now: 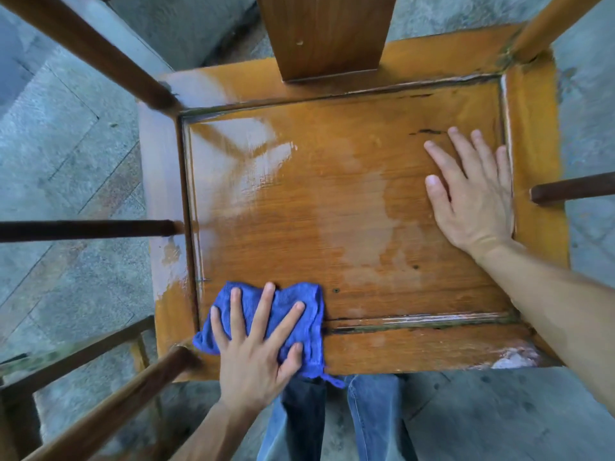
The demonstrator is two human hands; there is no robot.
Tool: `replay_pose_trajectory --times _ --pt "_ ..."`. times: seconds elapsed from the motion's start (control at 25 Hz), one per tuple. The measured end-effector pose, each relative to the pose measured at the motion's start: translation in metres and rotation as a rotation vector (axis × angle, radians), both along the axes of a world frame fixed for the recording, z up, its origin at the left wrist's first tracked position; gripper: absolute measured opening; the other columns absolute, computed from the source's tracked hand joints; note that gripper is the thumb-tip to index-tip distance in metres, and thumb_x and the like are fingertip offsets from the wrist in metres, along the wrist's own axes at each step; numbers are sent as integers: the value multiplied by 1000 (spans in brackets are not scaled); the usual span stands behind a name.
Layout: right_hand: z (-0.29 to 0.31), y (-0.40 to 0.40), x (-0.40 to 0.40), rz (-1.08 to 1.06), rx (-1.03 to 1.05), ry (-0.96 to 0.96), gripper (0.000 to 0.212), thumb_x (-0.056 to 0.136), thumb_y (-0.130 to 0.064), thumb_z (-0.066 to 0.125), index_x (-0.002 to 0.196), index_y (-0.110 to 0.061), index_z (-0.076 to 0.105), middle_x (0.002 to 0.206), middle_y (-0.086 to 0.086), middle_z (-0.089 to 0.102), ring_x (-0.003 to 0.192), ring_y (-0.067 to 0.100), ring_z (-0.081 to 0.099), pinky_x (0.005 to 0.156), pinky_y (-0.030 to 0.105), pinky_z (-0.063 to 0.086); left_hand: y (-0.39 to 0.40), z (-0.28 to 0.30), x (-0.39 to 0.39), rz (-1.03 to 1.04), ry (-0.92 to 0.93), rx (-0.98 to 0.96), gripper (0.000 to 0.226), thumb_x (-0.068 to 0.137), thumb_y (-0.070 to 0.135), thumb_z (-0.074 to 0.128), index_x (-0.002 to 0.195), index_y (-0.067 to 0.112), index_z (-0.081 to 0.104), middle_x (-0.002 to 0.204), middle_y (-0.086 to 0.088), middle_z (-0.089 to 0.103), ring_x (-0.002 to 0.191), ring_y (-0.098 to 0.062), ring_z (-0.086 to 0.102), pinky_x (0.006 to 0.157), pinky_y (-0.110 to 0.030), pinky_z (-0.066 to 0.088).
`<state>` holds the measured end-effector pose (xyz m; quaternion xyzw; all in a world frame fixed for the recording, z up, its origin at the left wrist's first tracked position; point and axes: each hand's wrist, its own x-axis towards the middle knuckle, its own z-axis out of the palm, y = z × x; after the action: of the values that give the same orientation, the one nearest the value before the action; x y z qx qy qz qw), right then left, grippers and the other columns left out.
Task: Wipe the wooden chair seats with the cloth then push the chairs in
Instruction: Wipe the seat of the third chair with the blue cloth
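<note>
Blue cloth (283, 314) lies bunched at the near left corner of the chair seat (332, 211), partly over the seat's front rail, with one tail hanging off the front edge. The left hand (256, 341) presses it flat with fingers spread and straight, not curled round it. The right hand (472, 197) rests palm-down with straight fingers on the right side of the seat, close to the raised side rail, and seems to steady the chair.

Wiping looks partly done. A wet sheen covers the far left of the recessed panel and the left rail, while a paler, dull patch in the middle and toward the near right looks dry or only lightly passed over. The front rail (432, 347), with its worn white corner on the right, also looks unwiped. No chair has been pushed in as far as can be seen, and only this one seat shows.

The panel sits below a raised frame, so the cloth will catch at the groove all round. The backrest slat (326, 34) bounds the far side, and arm posts (86, 51) stand at the corners. Side bars (83, 229) jut in left and right, leaving open sweeping room mainly across the middle. Stone floor (66, 154) surrounds the chair.
</note>
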<state>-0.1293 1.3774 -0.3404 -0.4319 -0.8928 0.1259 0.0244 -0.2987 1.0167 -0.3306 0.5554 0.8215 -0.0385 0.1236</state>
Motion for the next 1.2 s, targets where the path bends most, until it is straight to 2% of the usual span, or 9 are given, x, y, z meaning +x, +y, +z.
replay_pose_trajectory --times 0.16,0.4,0.52,0.64,0.8,0.88,0.96,1.04,1.2 --pt "-2 0 -2 -6 16 32 53 102 -43 32 153 -29 35 164 4 28 153 28 20 125 50 9 104 0 -31 -91 -37 85 55 97 63 35 149 46 38 164 0 30 152 -46 16 116 -72 14" --pt "-4 3 -2 -92 30 166 71 96 -47 44 157 -15 24 165 15 21 151 29 27 123 50 19 348 -13 -45 -440 -35 182 56 101 57 31 155 39 32 166 -2 27 153 -39 19 122 -61 14" --pt "-4 3 -2 -98 33 162 77 94 -48 49 157 -14 22 165 18 20 152 31 26 123 51 20 426 -12 -20 -448 -42 119 59 101 54 22 158 39 21 169 -2 15 155 -37 10 123 -59 7" --pt "-3 7 -1 -111 24 162 78 93 -48 49 158 -16 20 166 18 16 153 32 22 123 52 18 463 -4 -5 -398 -49 52 62 98 53 20 158 42 12 170 3 7 155 -38 3 122 -64 6" --pt "-4 5 2 -139 11 224 77 96 -48 47 158 -14 18 167 18 13 154 31 17 124 51 16 414 -5 -13 -415 -98 64 60 97 52 20 157 43 18 170 4 9 154 -44 1 120 -67 4" --pt "-4 7 2 -154 -16 242 75 98 -49 44 159 -14 18 167 15 13 154 29 16 125 49 15 345 -8 -22 -421 -125 136 60 95 48 28 155 42 28 168 2 20 154 -44 9 120 -66 8" --pt "-3 8 2 -149 -56 203 70 99 -50 38 158 -17 23 167 10 18 154 28 17 126 47 12 258 -7 -34 -380 -108 151 62 93 44 37 155 41 31 167 2 23 154 -43 12 120 -65 12" --pt "2 8 2 -125 -92 117 64 100 -51 32 156 -21 31 167 7 21 155 27 13 126 44 7 168 -3 -44 -297 -82 87 64 93 45 39 155 43 28 168 2 20 154 -43 9 118 -67 13" --pt "22 19 9 -50 -178 -54 54 106 -45 33 157 -29 28 168 -2 16 156 22 8 124 42 8 28 6 -30 -68 -67 -48 57 95 57 35 152 48 32 169 -5 15 153 -46 2 113 -77 10"
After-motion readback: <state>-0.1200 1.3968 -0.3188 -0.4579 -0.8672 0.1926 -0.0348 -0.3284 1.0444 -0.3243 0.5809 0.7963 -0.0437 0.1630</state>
